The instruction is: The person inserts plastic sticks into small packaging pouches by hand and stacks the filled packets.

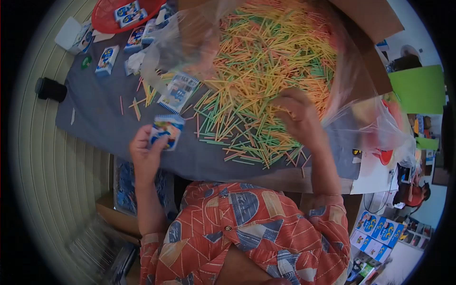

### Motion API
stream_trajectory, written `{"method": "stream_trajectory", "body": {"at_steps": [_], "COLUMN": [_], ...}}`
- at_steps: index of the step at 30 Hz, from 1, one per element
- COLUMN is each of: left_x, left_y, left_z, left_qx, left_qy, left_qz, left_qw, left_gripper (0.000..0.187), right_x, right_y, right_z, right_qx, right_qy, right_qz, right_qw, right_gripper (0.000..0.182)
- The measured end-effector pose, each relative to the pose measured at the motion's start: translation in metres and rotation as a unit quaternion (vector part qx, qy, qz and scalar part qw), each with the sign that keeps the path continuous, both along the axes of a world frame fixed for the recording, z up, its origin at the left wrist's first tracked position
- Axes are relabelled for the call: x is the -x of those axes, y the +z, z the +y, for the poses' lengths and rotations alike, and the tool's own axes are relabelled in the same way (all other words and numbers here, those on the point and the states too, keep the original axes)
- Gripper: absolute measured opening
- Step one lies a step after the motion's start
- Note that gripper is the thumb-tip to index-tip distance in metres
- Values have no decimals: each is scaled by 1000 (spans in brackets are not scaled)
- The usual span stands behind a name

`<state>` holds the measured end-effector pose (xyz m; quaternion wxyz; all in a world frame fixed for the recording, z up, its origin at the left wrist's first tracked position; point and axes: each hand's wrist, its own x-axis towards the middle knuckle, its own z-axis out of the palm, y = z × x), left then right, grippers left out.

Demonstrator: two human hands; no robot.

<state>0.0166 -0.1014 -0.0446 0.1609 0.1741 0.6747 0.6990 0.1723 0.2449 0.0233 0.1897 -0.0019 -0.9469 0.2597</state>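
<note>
Fingers (164, 141) of the left hand (146, 151) grip a packet (168, 131) near colored sticks (266, 95).

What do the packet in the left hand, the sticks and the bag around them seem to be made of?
Packet: likely plastic film or coated paper, given its printed face and crimped-looking edge. Sticks: possibly candy or plastic, smooth, straight, pastel; the look leaves it open. Bag: thin clear plastic, going by its see-through, shiny creases.
</note>
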Motion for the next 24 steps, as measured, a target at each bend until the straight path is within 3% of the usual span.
{"method": "stream_trajectory", "body": {"at_steps": [1, 2, 3, 5, 8, 9, 10, 11, 13, 15, 17, 19, 23, 24], "left_x": [14, 26, 40, 68, 88, 85, 82, 78, 65, 42, 27, 26, 31, 31], "left_y": [1, -3, -8, -17, -26, -17, -5, 3, 12, 10, 1, -17, -31, -29], "left_z": [-13, -21, -31, -43, -49, -46, -42, -34, -11, 28, 65, 93, 103, 98], "left_qx": [26, 51, 85, 182, 402, 411, 421, 424, 390, 338, 302, 400, 432, 452], "left_qy": [40, 62, 91, 47, 54, 60, 78, 94, 41, -38, 7, 98, 54, 38], "left_qz": [-4, 38, 77, 170, 319, 311, 403, 493, 495, 451, 513, 564, 517, 523], "left_qw": [999, 996, 989, 967, 857, 855, 809, 754, 775, 825, 804, 716, 736, 721], "left_gripper": [32, 34, 35, 46, 49, 49, 45, 42, 31, 23, 25, 24, 25, 25], "right_x": [-14, -25, -32, -34, -26, -23, -21, -20, -12, -13, -6, 1, 2, 3], "right_y": [5, 13, 15, 9, -18, -22, -24, -24, -23, -34, -31, -13, -8, -18], "right_z": [16, 31, 45, 51, 76, 79, 80, 78, 74, 88, 86, 71, 79, 84], "right_qx": [-47, -191, -250, -363, -410, -454, -497, -496, -518, -502, -486, -464, -479, -467], "right_qy": [-67, -82, -69, -76, 2, 2, -3, 3, -8, -6, -7, -94, -138, -117], "right_qz": [-32, -64, -128, -212, -198, -188, -178, -175, -221, -189, -154, -264, -248, -235], "right_qw": [996, 976, 957, 904, 891, 871, 849, 851, 826, 844, 860, 840, 831, 844], "right_gripper": [27, 31, 42, 45, 47, 46, 45, 45, 40, 36, 33, 28, 22, 19]}}
